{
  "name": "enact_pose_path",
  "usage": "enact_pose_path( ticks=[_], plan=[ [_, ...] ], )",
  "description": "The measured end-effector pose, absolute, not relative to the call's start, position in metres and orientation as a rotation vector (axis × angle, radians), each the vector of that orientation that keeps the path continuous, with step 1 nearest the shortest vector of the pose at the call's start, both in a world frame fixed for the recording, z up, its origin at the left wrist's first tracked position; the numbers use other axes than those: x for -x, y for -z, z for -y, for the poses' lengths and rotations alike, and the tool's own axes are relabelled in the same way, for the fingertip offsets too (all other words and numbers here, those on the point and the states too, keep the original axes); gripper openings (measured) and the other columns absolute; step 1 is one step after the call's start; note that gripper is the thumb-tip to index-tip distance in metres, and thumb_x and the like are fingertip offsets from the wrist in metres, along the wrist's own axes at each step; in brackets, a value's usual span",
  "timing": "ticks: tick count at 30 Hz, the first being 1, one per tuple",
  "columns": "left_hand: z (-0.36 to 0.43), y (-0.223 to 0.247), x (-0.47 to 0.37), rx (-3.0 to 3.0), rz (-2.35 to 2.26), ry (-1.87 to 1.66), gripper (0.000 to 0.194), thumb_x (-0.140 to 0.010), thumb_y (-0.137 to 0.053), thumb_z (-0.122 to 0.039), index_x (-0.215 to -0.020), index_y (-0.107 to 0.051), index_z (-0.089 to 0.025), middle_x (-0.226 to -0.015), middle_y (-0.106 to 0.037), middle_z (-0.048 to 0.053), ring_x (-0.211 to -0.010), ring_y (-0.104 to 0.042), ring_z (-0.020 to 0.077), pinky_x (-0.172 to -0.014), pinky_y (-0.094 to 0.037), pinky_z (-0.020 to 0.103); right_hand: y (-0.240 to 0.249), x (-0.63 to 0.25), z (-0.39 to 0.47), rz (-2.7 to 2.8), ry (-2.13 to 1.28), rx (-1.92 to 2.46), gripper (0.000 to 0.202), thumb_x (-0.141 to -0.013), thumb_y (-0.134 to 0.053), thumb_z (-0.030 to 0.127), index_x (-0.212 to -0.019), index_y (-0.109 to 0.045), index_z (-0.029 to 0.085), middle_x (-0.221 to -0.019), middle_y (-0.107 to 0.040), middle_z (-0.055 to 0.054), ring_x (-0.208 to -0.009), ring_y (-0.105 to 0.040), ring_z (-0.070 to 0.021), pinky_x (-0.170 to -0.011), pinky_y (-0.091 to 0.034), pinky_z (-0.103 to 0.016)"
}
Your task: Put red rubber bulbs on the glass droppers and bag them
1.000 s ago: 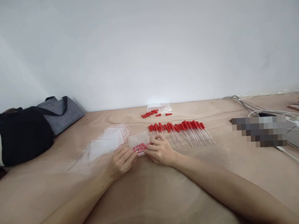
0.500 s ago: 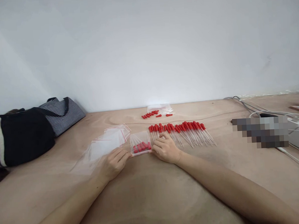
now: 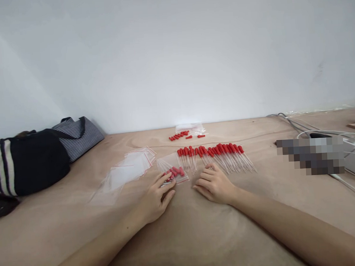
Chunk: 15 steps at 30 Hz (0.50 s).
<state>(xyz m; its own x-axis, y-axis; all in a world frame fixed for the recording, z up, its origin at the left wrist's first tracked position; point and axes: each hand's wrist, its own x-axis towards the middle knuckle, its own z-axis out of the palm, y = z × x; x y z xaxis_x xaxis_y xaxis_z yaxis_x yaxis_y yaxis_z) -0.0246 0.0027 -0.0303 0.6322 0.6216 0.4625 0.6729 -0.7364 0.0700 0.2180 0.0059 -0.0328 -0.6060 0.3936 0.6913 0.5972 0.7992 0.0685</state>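
Note:
A clear zip bag (image 3: 164,161) holding several red-bulbed droppers (image 3: 176,170) lies on the table, slightly turned, its red-lined edge towards me. On the bag's near left part rest the fingers of my left hand (image 3: 157,197), spread and lightly bent, with the thumb apart. My right hand (image 3: 214,184) is on the table right of the bag, not touching it. Its fingers are loosely bent with nothing visible in them, and the palm side is hidden. Just beyond that hand, a row of loose droppers (image 3: 223,156) lies with the red bulbs away from me.
Flat empty zip bags (image 3: 126,175) are fanned out at the left. Near the wall lie loose red rubber bulbs (image 3: 179,135) and a bag with thin clear tubes (image 3: 192,128). A black bag (image 3: 39,164) stands far left; cables (image 3: 293,125) and a blurred-out object (image 3: 312,155) are right.
Both hands have let go of the bag's near edge. My right hand has moved right, off the bag; my left has shifted right onto it. The bag has turned and slid slightly right.

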Motion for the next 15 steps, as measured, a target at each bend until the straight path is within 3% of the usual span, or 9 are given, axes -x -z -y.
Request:
enact_pose_path(
  ticks=[3,7,11,15],
  plan=[
    [0.000,0.025,0.023,2.810,1.209,0.725,0.026,-0.084,-0.043,-0.026,-0.102,-0.060,-0.018,-0.115,-0.056,0.009,-0.112,-0.046,0.0244,-0.092,-0.041,0.043,0.034,-0.228,0.000,2.290,0.362,0.742,0.026,-0.084,-0.044,0.024,-0.063,-0.057,0.017,-0.058,-0.054,0.000,-0.062,-0.045,-0.0123,-0.073,-0.028,-0.031],
    [-0.016,0.011,0.023,2.649,1.693,0.904,0.023,-0.084,-0.038,-0.028,-0.090,-0.057,-0.016,-0.092,-0.061,0.007,-0.091,-0.055,0.0206,-0.084,-0.044,0.038,0.034,-0.223,0.001,2.237,0.322,0.888,0.024,-0.082,-0.047,0.026,-0.062,-0.056,0.017,-0.059,-0.055,0.000,-0.063,-0.044,-0.0124,-0.068,-0.024,-0.031],
    [-0.066,0.002,0.022,2.656,1.902,0.895,0.022,-0.078,-0.045,-0.027,-0.090,-0.059,-0.015,-0.100,-0.059,0.009,-0.103,-0.047,0.0248,-0.094,-0.032,0.041,0.033,-0.208,-0.002,2.185,0.243,1.064,0.019,-0.078,-0.053,0.031,-0.067,-0.057,0.017,-0.065,-0.058,-0.001,-0.066,-0.045,-0.0133,-0.064,-0.020,-0.030],
    [-0.119,0.002,0.015,2.761,2.034,0.843,0.026,-0.074,-0.051,-0.029,-0.094,-0.058,-0.014,-0.094,-0.062,0.007,-0.089,-0.056,0.0207,-0.080,-0.041,0.032,0.032,-0.203,-0.004,2.200,0.194,1.113,0.018,-0.078,-0.053,0.032,-0.070,-0.058,0.017,-0.067,-0.059,-0.001,-0.068,-0.045,-0.0138,-0.064,-0.019,-0.030]
  ],
)
